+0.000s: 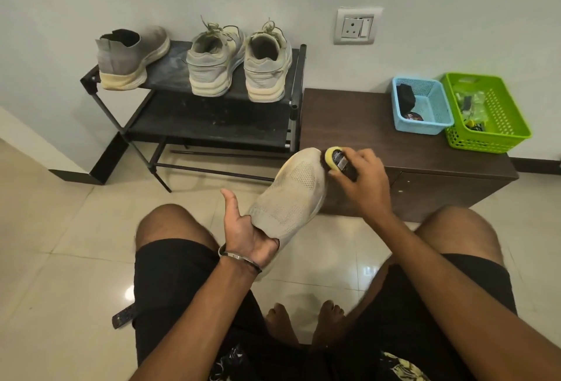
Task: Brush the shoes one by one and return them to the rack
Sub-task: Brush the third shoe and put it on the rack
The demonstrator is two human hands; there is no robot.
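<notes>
Left hand [252, 238] tucked inside collar of beige knit slip-on shoe [291, 195], holding it up in front of black metal rack [299, 77]. Right hand [361, 177] grips yellow-and-black brush [337, 159], head touching toe. Judgement: brace shoe firm, short strokes along knit (sole edge too).

Grey slip-on [133, 56] and pale laced pair [239, 62] on rack's top shelf; free gap between them for return. Right of rack, brown wooden counter [349, 125] carries blue basket [437, 113] and green basket [501, 116]. Nothing blocks path.
</notes>
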